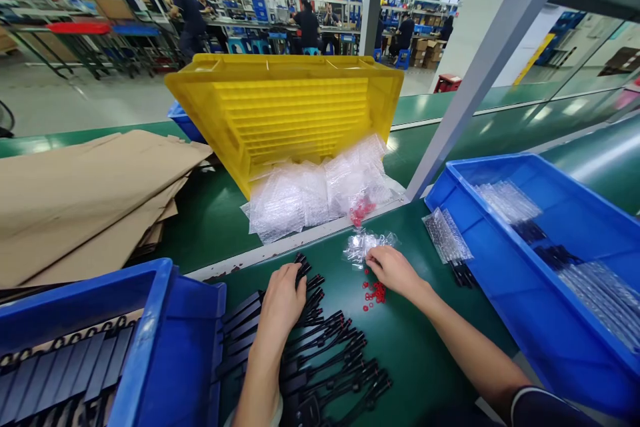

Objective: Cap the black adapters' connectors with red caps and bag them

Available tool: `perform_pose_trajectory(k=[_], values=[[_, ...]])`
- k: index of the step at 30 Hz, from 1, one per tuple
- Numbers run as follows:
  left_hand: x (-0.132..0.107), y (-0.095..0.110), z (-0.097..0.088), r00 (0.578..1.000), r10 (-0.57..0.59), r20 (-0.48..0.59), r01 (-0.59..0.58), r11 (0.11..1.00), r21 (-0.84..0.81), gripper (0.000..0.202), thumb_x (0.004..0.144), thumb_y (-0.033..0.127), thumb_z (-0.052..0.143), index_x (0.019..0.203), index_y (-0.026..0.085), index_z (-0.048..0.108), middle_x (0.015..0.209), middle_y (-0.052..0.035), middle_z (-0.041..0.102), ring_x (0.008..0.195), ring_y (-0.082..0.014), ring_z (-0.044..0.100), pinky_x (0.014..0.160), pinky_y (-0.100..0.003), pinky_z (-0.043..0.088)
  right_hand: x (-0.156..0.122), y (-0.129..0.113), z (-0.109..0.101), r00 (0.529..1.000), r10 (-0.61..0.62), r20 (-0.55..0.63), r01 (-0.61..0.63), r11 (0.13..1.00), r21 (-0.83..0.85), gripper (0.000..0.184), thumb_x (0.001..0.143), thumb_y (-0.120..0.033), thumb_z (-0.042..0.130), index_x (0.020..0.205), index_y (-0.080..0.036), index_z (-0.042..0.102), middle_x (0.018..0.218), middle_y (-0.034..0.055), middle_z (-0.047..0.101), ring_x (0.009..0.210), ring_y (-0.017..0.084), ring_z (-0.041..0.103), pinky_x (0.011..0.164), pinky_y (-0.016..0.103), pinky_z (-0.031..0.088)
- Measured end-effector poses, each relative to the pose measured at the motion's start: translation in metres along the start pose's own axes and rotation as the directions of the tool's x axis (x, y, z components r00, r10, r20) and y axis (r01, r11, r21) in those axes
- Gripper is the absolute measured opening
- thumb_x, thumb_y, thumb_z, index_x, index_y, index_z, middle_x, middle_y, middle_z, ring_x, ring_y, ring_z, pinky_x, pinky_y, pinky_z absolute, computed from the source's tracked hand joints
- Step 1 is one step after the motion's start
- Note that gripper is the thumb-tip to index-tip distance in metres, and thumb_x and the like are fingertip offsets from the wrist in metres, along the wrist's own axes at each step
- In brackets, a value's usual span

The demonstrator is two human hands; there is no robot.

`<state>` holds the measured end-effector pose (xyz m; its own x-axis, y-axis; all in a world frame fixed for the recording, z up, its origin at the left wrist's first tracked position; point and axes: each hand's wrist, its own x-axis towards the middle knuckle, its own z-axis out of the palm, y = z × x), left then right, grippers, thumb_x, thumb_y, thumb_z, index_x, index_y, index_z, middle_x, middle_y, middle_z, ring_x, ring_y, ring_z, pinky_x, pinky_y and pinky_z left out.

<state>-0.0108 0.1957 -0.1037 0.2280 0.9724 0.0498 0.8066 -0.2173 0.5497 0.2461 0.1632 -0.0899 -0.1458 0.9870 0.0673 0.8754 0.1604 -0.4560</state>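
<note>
My left hand (284, 295) is closed around the end of a black cable (303, 267), at the far end of a row of black cables with flat black bodies (320, 340). My right hand (395, 270) reaches to the near edge of a pile of small clear plastic bags (363, 247). Its thumb and forefinger are pinched together, and what lies between them is too small to tell. Just below that hand, small red rings (376, 293) are scattered on the green work surface (415, 340).
A blue bin (200, 333) of black parts stands left; another blue bin (470, 233) with bubble-wrapped pieces stands right. Bubble bags (300, 197) spill from a tipped yellow crate (295, 70) behind. Flat cardboard (85, 193) lies left. A grey post (480, 73) rises at right.
</note>
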Motion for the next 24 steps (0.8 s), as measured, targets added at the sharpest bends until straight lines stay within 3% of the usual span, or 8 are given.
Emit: perform_pose_trajectory(k=[6,11,18,24], values=[[-0.003,-0.001,0.004,0.997,-0.015,0.077,0.007,0.993,0.114,0.038,0.087,0.026,0.041,0.114,0.008,0.060,0.103,-0.0157,0.063,0.100,-0.0317,0.059,0.087,-0.044,0.048,-0.008,-0.002,0.008,0.995,0.050,0.092,-0.038,0.991,-0.126,0.011,0.089,-0.013,0.058,0.080,-0.017,0.061,0.083,0.0045,0.065,0.080,0.020,0.055,0.071,0.028,0.040],[-0.004,0.002,0.000,0.989,-0.052,0.137,0.029,0.986,0.164,0.029,0.088,0.024,0.045,0.105,0.013,0.065,0.095,-0.0118,0.064,0.094,-0.0282,0.061,0.083,-0.038,0.048,-0.005,-0.006,0.019,0.994,0.034,0.105,-0.009,0.975,-0.223,0.013,0.090,-0.009,0.053,0.083,-0.016,0.062,0.086,0.0070,0.063,0.083,0.021,0.053,0.074,0.030,0.041],[-0.003,0.008,-0.003,0.979,-0.077,0.191,0.051,0.989,0.136,0.035,0.090,0.025,0.046,0.117,0.009,0.061,0.109,-0.0143,0.062,0.105,-0.0292,0.058,0.090,-0.038,0.046,0.000,-0.002,0.035,0.999,0.014,0.045,0.001,0.949,-0.315,0.022,0.093,-0.006,0.040,0.087,-0.012,0.061,0.089,0.0129,0.060,0.085,0.025,0.050,0.077,0.035,0.040],[-0.005,0.013,-0.004,0.977,-0.071,0.203,0.057,0.995,0.077,0.038,0.089,0.026,0.050,0.122,0.009,0.058,0.112,-0.0147,0.063,0.106,-0.0273,0.059,0.092,-0.036,0.045,0.004,-0.004,0.033,0.999,-0.030,-0.045,0.019,0.977,-0.212,0.022,0.094,-0.007,0.038,0.084,-0.014,0.057,0.086,0.0117,0.059,0.081,0.025,0.051,0.076,0.036,0.042]])
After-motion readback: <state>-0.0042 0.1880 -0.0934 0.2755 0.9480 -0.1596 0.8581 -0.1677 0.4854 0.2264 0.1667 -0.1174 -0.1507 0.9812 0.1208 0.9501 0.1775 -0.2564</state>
